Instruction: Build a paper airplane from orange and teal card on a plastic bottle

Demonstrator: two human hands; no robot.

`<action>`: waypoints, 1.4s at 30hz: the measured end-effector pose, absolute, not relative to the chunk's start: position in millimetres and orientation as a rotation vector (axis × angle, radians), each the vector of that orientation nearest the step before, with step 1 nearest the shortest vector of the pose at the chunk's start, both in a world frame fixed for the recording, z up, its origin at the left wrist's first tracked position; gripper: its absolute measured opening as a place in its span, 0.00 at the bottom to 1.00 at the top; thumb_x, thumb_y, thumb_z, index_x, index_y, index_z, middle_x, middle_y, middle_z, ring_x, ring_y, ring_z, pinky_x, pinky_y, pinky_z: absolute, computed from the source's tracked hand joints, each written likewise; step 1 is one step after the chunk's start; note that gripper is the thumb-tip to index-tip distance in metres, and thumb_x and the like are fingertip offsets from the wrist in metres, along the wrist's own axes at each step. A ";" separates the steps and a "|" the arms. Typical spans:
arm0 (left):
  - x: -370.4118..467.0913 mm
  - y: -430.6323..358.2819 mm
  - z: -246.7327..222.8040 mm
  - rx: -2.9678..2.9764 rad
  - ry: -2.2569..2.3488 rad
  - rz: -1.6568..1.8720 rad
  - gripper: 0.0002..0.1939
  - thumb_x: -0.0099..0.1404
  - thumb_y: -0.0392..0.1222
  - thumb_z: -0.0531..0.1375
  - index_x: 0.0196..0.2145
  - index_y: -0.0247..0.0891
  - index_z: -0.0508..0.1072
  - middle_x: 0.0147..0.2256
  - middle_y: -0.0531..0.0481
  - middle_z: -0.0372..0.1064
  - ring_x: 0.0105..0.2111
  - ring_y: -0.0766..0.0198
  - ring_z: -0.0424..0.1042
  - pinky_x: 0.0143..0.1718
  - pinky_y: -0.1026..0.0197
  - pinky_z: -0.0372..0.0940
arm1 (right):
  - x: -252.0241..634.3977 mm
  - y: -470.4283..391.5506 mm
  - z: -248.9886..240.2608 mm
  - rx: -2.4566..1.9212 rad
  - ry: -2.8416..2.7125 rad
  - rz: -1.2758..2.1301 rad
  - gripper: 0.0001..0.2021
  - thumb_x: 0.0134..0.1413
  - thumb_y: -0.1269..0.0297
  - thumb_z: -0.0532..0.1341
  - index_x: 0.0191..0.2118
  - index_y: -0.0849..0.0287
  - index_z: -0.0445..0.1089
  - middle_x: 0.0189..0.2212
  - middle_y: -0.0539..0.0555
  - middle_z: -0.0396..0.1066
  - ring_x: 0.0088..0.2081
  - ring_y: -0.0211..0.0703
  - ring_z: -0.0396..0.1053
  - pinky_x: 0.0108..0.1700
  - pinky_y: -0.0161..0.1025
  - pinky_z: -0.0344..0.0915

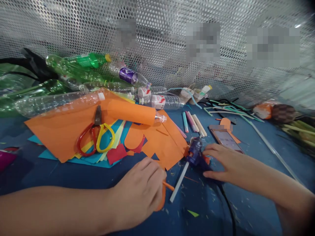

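Observation:
My left hand [141,190] is closed over an orange paper piece [161,198] at the front of the blue table, with a thin orange strip [168,186] sticking out past the fingers. My right hand [222,162] reaches in from the right beside a dark blue glue gun [195,150]. Its thumb and fingers are apart near the gun's handle; whether they touch it is unclear. From the gun a whitish glue stick [179,182] points toward the front, and a black cord [228,206] trails from it.
Scissors [96,132] with red and yellow handles lie on coloured paper [52,136]. An orange-wrapped bottle [134,111] sits behind, before several plastic bottles [159,101] along a perforated metal screen [159,39]. Chalk-like sticks [192,122] and a phone [225,139] are to the right.

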State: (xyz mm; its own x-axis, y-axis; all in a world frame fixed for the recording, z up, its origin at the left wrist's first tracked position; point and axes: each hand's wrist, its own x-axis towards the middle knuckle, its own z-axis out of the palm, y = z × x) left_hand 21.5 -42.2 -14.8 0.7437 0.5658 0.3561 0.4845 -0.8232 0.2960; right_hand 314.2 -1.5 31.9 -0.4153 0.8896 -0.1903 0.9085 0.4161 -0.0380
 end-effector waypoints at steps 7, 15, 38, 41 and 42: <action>20.2 -34.8 -15.6 2.382 1.021 0.739 0.05 0.64 0.31 0.48 0.32 0.38 0.60 0.31 0.50 0.62 0.33 0.61 0.61 0.36 0.57 0.61 | 245.8 -19.6 46.7 1.816 2.841 -0.624 0.09 0.53 0.54 0.59 0.36 0.52 0.69 0.34 0.51 0.72 0.36 0.42 0.70 0.39 0.38 0.67; 18.9 -36.1 -18.6 2.615 1.069 0.814 0.05 0.62 0.33 0.50 0.36 0.34 0.65 0.34 0.47 0.65 0.36 0.58 0.64 0.38 0.54 0.63 | 213.2 -22.4 18.0 1.476 2.994 -0.842 0.02 0.53 0.68 0.60 0.31 0.56 0.68 0.28 0.48 0.70 0.33 0.38 0.68 0.35 0.35 0.64; 24.7 -69.9 -36.7 3.105 0.942 0.786 0.25 0.63 0.51 0.49 0.42 0.26 0.72 0.42 0.34 0.72 0.42 0.49 0.71 0.39 0.56 0.64 | 191.6 -2.0 3.9 1.274 3.175 -0.611 0.07 0.59 0.68 0.55 0.35 0.59 0.70 0.32 0.52 0.72 0.37 0.40 0.67 0.41 0.39 0.65; 25.3 -70.7 -38.2 3.114 0.930 0.773 0.24 0.63 0.52 0.49 0.42 0.26 0.72 0.42 0.33 0.72 0.41 0.49 0.72 0.38 0.56 0.65 | 191.8 -1.8 0.5 1.286 3.189 -0.608 0.06 0.59 0.68 0.56 0.34 0.59 0.70 0.31 0.52 0.71 0.37 0.41 0.67 0.41 0.39 0.65; 25.4 -70.8 -38.4 3.114 0.923 0.765 0.24 0.63 0.51 0.49 0.42 0.26 0.72 0.42 0.33 0.72 0.41 0.49 0.72 0.38 0.56 0.66 | 191.8 -1.7 -0.1 1.288 3.190 -0.608 0.06 0.59 0.68 0.55 0.34 0.59 0.70 0.31 0.52 0.71 0.37 0.41 0.67 0.41 0.39 0.65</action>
State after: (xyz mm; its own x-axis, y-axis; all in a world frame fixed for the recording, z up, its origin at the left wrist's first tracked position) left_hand 25.4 -70.8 -38.4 0.7442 0.4670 0.4776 0.5560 -0.8294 -0.0554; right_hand 191.8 -1.7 -0.1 -0.6753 0.7125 0.1905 0.5925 0.6780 -0.4350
